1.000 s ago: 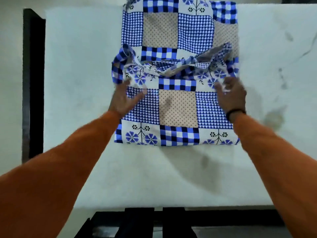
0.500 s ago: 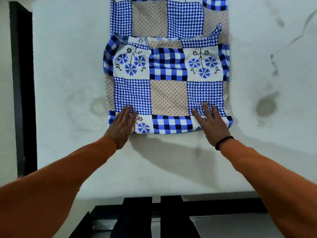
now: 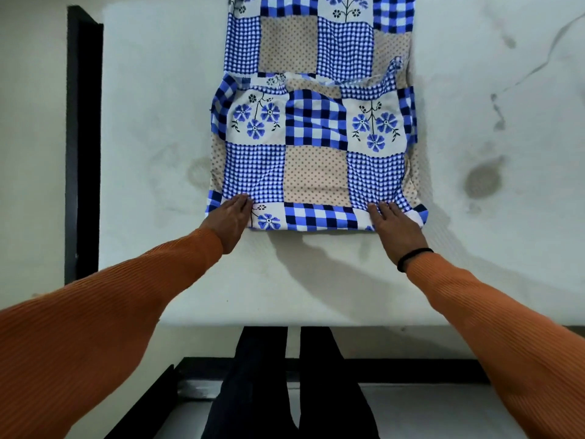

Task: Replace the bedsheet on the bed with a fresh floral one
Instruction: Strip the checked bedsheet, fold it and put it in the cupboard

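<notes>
Folded blue-and-white floral patchwork bedsheet (image 3: 316, 147) on bare white mattress (image 3: 158, 122).
Left hand (image 3: 228, 220) and right hand (image 3: 397, 228), fingers straight, press its near edge.

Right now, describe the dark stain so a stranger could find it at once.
Start at the bare white mattress with the folded patchwork sheet lying on its middle. Look just past the sheet's right edge, above the right hand. The stain is a dark, round grey blotch, far darker than the faint ring left of the sheet and the thin streaks higher up.
</notes>
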Demonstrator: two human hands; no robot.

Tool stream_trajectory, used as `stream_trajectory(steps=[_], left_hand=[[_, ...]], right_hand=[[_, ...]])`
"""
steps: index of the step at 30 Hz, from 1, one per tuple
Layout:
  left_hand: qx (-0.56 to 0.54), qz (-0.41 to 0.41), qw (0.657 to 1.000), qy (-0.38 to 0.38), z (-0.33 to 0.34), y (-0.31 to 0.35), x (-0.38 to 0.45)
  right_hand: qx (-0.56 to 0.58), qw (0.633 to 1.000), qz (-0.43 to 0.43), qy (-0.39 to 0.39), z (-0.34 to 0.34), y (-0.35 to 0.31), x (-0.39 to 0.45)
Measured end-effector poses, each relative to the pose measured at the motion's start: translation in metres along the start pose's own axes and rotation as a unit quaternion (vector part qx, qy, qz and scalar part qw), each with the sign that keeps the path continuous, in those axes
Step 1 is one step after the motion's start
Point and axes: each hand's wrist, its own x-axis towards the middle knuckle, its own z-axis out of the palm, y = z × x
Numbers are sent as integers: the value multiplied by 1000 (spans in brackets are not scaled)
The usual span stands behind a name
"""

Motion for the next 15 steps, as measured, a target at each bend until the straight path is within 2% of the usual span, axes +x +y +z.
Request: stream_trajectory(steps=[4,9,12,15], left_hand=[[20,-5,999,-42,-5,9,-26],[-34,11,994,-101,33,31,-74],[-47,42,983,-173,64,58,-110],[-79,82,964,-242,80,72,-131]], right_hand=[[-15,999,-8,-29,-7,-11,-19],[-9,996,-43,-81,15,-26,-69],[-9,982,-82,-170,36,-39,-108],[-34,947,-126,-294,37,-48,-125]])
